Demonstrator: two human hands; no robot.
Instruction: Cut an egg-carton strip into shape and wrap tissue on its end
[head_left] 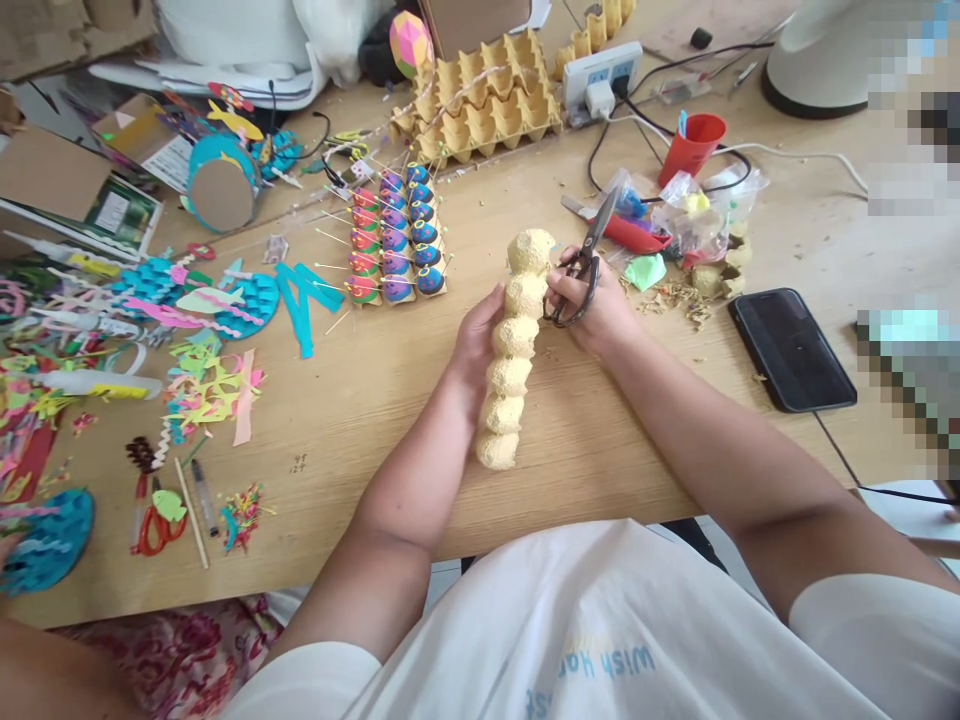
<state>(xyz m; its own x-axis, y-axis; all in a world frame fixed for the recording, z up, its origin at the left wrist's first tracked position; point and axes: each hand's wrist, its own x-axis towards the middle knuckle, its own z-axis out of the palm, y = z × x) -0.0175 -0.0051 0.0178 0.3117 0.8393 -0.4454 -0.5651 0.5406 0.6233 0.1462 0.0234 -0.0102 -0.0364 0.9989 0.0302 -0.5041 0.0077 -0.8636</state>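
A yellow strip of egg-carton cups [512, 352] is held upright-ish over the wooden table [390, 400], several cups long. My left hand [472, 340] is wrapped round its middle from the left. My right hand [589, 300] grips black scissors [581, 270] by the handles, blades pointing up and away, right beside the strip's upper cups. The scissor tips stand clear of the carton.
Painted egg-cup figures with pins [394, 240] stand behind. A yellow egg tray [480, 100], power strip [600, 75], red cup [691, 145] and plastic bags [690, 215] lie farther back. A black phone [791, 348] lies right. Coloured paper scraps and small red scissors [154, 525] cover the left.
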